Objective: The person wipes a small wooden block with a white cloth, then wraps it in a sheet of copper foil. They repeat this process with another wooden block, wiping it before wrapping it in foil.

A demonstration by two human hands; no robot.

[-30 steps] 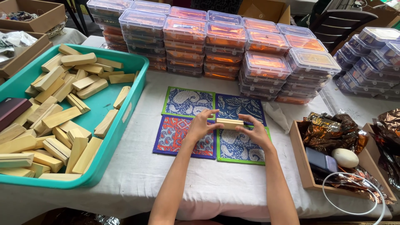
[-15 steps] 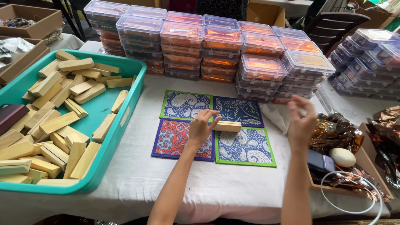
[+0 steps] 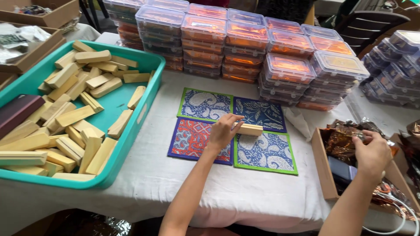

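My left hand [image 3: 224, 130] grips a small pale wooden block [image 3: 248, 129] and holds it over the middle of four patterned square mats [image 3: 262, 153] laid in a two-by-two grid on the white tablecloth. My right hand [image 3: 372, 153] is off to the right over a shallow cardboard box [image 3: 323, 168]. Its fingers pinch a shiny brown foil wrapper [image 3: 339, 140] that lies inside the box.
A teal tray [image 3: 144, 111] heaped with several wooden blocks sits at the left. Stacks of clear lidded plastic containers [image 3: 245, 48] line the back of the table, with more at the far right [image 3: 402, 61]. Cardboard boxes [image 3: 43, 17] stand at the far left.
My right hand let go of the wooden block and moved right to the cardboard box, where it took hold of a foil wrapper. My left hand kept the block over the mats.
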